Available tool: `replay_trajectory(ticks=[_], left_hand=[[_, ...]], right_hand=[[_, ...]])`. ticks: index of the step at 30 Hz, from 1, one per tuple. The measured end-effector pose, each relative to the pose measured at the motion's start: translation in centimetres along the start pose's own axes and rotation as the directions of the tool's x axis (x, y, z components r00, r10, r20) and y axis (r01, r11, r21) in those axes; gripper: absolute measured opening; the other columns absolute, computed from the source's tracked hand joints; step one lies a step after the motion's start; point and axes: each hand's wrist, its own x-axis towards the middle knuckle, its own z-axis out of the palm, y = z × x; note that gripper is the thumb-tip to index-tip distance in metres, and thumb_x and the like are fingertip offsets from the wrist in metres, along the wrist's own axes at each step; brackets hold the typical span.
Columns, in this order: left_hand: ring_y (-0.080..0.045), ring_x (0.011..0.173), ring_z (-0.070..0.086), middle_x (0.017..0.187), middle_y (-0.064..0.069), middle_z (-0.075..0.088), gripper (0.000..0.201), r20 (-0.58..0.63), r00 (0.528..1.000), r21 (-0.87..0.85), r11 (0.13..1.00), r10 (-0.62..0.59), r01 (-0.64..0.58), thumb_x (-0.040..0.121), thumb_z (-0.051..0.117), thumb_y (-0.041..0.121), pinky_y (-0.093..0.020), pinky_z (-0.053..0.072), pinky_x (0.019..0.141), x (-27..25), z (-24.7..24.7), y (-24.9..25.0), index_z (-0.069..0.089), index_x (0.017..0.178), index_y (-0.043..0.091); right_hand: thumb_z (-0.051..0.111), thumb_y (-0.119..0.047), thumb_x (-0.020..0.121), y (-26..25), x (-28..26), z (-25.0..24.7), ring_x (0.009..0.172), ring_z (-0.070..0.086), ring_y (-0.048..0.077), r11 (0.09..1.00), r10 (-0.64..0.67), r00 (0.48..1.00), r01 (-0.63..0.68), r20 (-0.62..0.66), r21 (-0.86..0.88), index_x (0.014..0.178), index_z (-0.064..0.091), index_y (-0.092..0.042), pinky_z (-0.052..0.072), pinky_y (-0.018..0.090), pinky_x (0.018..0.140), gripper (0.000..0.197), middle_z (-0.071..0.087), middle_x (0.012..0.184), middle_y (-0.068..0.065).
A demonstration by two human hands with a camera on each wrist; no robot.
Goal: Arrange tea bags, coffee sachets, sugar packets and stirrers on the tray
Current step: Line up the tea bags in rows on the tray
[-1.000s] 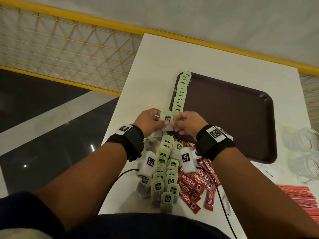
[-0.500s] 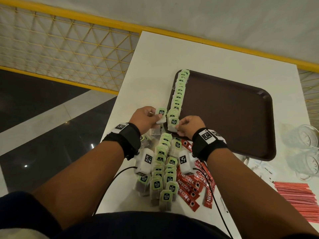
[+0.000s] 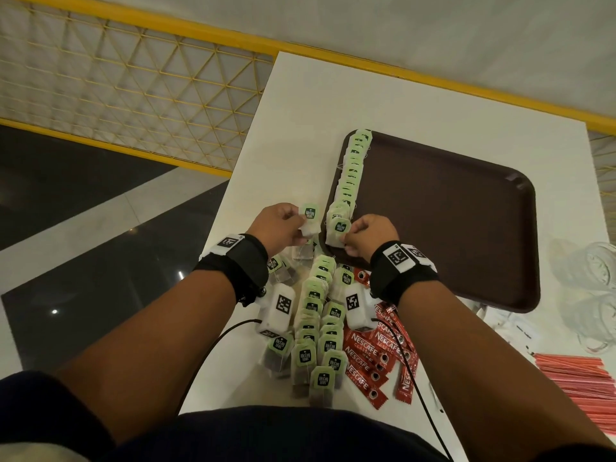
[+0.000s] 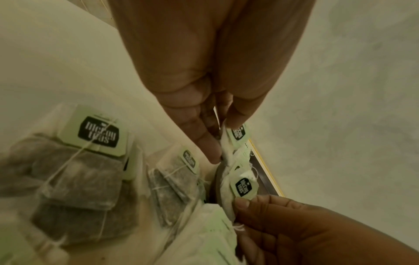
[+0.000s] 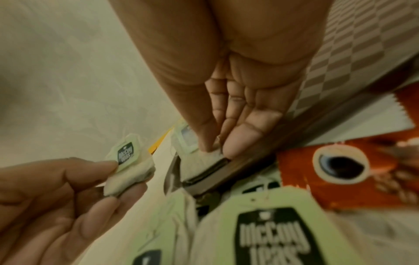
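A dark brown tray [image 3: 450, 225] lies on the white table [image 3: 333, 105]. A row of green-tagged tea bags [image 3: 351, 171] runs along the tray's left edge. My left hand [image 3: 283, 228] pinches one tea bag [image 3: 309, 221] just left of the tray, seen also as the tea bag [image 5: 129, 166] in the right wrist view. My right hand [image 3: 366, 236] pinches a tea bag [image 3: 338, 228] at the near end of the row, on the tray's near left corner [image 5: 226, 177]. A pile of loose tea bags [image 3: 316, 331] and red coffee sachets [image 3: 376, 355] lies under my wrists.
Red stirrers [image 3: 580, 378] lie at the table's right near edge. Clear glasses [image 3: 596, 271] stand right of the tray. The table's left edge drops to a dark floor, with a yellow mesh railing [image 3: 133, 85] beyond.
My hands have parted. The right hand has carried its tea bag down to the near end of the row on the tray, while the left keeps another bag just off the tray.
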Motion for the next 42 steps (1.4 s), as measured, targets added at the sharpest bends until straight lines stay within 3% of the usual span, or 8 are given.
replay_trajectory(ticks=[5,8,14,23,26,33,39,42], left_hand=[[-0.021,0.081,0.058,0.09,-0.013,0.061,0.013,0.055,0.997,0.116,0.991,0.054,-0.06,0.097,0.057,0.011,-0.025,0.055,0.067,-0.2,0.5,0.3,0.061,0.084,0.008],[-0.02,0.076,0.053,0.081,-0.009,0.059,0.02,0.083,0.99,0.25,0.959,0.114,-0.131,0.095,0.059,0.018,-0.032,0.047,0.072,-0.2,1.1,0.5,0.066,0.084,0.003],[-0.018,0.081,0.061,0.089,-0.01,0.069,0.01,0.114,0.982,0.316,0.932,0.148,-0.177,0.094,0.062,0.019,-0.033,0.052,0.076,-0.7,2.1,1.1,0.07,0.089,0.017],[-0.014,0.086,0.066,0.109,-0.009,0.07,0.012,0.009,0.994,0.271,0.956,0.109,-0.108,0.093,0.061,0.018,-0.023,0.049,0.067,-1.1,0.2,0.5,0.068,0.101,0.012],[-0.014,0.086,0.065,0.108,-0.008,0.07,0.011,0.0,0.993,0.286,0.952,0.115,-0.11,0.094,0.06,0.018,-0.023,0.049,0.067,-1.6,-0.4,0.5,0.067,0.1,0.013],[-0.012,0.08,0.063,0.093,-0.004,0.068,0.014,0.007,0.99,0.435,0.891,0.143,-0.131,0.095,0.059,0.017,-0.025,0.053,0.069,-3.4,-2.4,0.1,0.068,0.102,0.009],[-0.014,0.082,0.065,0.096,0.003,0.069,0.02,0.155,0.983,0.518,0.839,0.1,-0.167,0.088,0.072,0.025,-0.028,0.056,0.076,-5.8,-3.2,-0.8,0.07,0.104,0.013],[-0.016,0.091,0.068,0.105,0.003,0.069,0.034,0.281,0.959,0.575,0.797,0.018,-0.184,0.079,0.081,0.022,-0.032,0.055,0.085,-6.8,-2.9,-1.3,0.067,0.109,0.016]], right_hand=[[0.075,-0.035,0.082,-0.1,-0.4,-0.8,0.078,0.065,0.015,0.981,-0.192,0.978,0.188,-0.081,-0.056,0.083,0.064,-0.02,0.058,0.036,0.076,0.018,0.068,0.083,-0.001],[0.074,-0.033,0.084,-1.0,-1.3,-1.2,0.08,0.062,0.01,0.958,-0.284,0.958,0.285,0.045,-0.022,0.088,0.07,-0.019,0.054,0.029,0.076,0.015,0.067,0.085,-0.005],[0.072,-0.017,0.086,-0.7,-1.8,-1.4,0.075,0.065,0.014,0.969,-0.247,0.962,0.248,0.112,0.013,0.104,0.067,-0.006,0.053,0.02,0.062,0.022,0.072,0.097,0.013],[0.077,-0.019,0.083,1.3,-0.4,-0.7,0.062,0.058,0.011,0.975,-0.148,0.986,0.159,0.075,-0.158,0.087,0.064,-0.015,0.051,0.026,0.061,0.013,0.065,0.075,-0.001],[0.081,-0.025,0.077,1.5,0.1,-0.2,0.076,0.064,0.02,0.962,-0.157,0.987,0.16,0.033,-0.219,0.076,0.059,-0.02,0.057,0.039,0.077,0.022,0.065,0.081,-0.003],[0.075,-0.035,0.081,1.7,-1.5,-0.4,0.079,0.059,0.017,0.94,-0.255,0.965,0.235,-0.054,-0.248,0.088,0.06,-0.016,0.053,0.036,0.073,0.026,0.06,0.082,-0.003],[0.075,-0.051,0.077,1.2,-6.3,-0.6,0.075,0.056,0.008,0.871,-0.339,0.896,0.414,0.288,-0.265,0.095,0.065,-0.022,0.047,0.026,0.069,0.036,0.061,0.083,-0.007],[0.083,-0.047,0.069,1.4,-7.7,-0.2,0.084,0.058,0.009,0.838,-0.293,0.867,0.436,0.402,-0.328,0.114,0.062,-0.022,0.047,0.026,0.074,0.056,0.062,0.098,-0.005]])
